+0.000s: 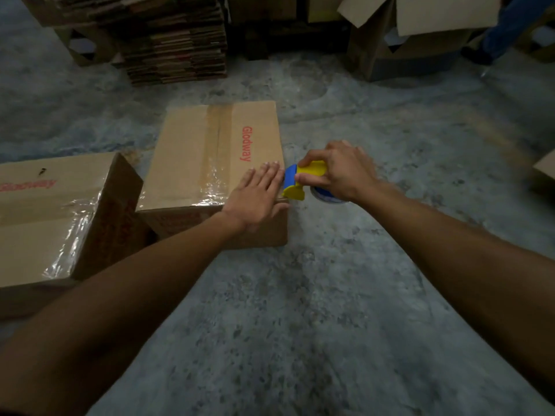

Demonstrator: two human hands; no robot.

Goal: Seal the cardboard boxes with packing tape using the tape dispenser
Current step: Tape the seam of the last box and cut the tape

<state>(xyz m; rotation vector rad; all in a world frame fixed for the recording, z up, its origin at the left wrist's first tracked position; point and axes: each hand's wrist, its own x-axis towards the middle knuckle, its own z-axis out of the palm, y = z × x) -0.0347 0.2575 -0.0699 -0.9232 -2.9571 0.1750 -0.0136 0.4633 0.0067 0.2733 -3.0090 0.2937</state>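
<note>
A closed cardboard box [192, 151] with red lettering sits on the concrete floor, clear tape running along its centre seam and across its near end. My left hand [255, 196] lies flat, fingers together, on the box's near right corner. My right hand [339, 172] grips a yellow and blue tape dispenser [300, 180] just off the box's right edge, the tape roll partly hidden under the hand. A second taped box [57, 214] stands to the left, touching the first.
A stack of flattened cardboard [177, 40] stands at the back. Open boxes [405, 34] are at the back right, with a person's leg [504, 28] beside them. Another box corner [545, 172] shows at the right edge. Bare concrete floor [300, 310] lies in front.
</note>
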